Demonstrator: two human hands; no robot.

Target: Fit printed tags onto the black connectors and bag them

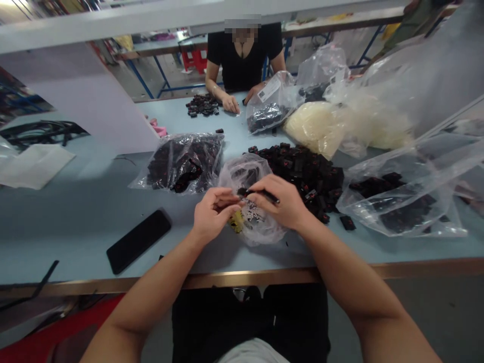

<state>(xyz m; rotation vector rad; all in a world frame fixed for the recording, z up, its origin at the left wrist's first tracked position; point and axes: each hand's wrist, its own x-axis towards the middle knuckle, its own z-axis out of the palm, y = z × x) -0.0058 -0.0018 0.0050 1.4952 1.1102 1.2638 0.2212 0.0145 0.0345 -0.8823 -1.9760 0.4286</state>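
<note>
Just left of the black parts pile (310,171), the right hand (285,201) pinches a thin black stick (266,195) tight; the left hand (212,212) has its fingers closed, perhaps on the stick's tip.

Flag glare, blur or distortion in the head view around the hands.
Head view: wide-angle bowing curves the table edge; glare whitens the clear bags at right; left hand and right hand are sharp enough, but the small black part the right hand pinches is too small to resolve; light is even, shadows soft.
</note>
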